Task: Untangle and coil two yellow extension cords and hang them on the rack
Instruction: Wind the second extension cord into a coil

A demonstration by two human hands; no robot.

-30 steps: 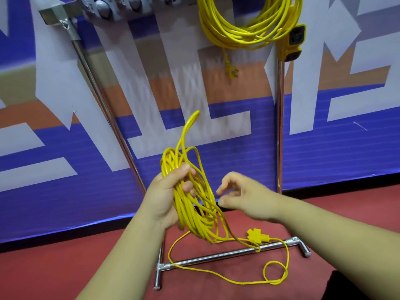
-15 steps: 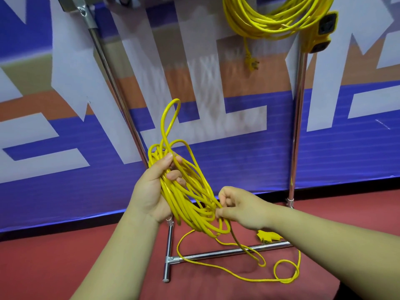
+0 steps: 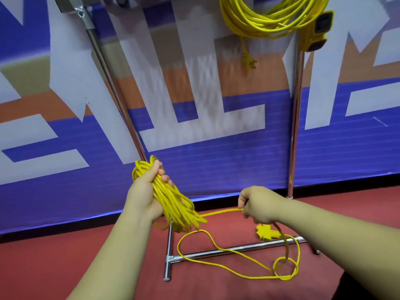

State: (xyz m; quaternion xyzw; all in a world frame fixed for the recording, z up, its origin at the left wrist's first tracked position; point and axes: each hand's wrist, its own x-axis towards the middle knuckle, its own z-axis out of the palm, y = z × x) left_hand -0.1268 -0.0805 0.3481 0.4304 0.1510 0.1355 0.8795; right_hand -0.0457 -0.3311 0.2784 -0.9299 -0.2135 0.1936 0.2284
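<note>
My left hand (image 3: 147, 189) grips a bundle of coiled yellow extension cord (image 3: 173, 202) in front of the rack's left post. My right hand (image 3: 257, 203) pinches a strand of that same cord, stretched taut from the bundle toward the right. The loose tail (image 3: 227, 252) lies in loops on the red floor and ends at a yellow socket block (image 3: 265, 231) by the rack's base bar. A second yellow cord (image 3: 259, 18) hangs coiled at the top of the rack, its plug (image 3: 250, 61) dangling and its socket strip (image 3: 318, 31) at the right.
The chrome rack has a slanted left post (image 3: 112, 92), an upright right post (image 3: 296, 105) and a T-shaped base bar (image 3: 233, 250) on the red floor (image 3: 65, 267). A blue, white and orange banner wall (image 3: 216, 165) stands right behind it.
My right hand took a strand at the bundle and pulled it out to the right. The raised loop above my left hand has dropped into the bundle. The view shifted.
</note>
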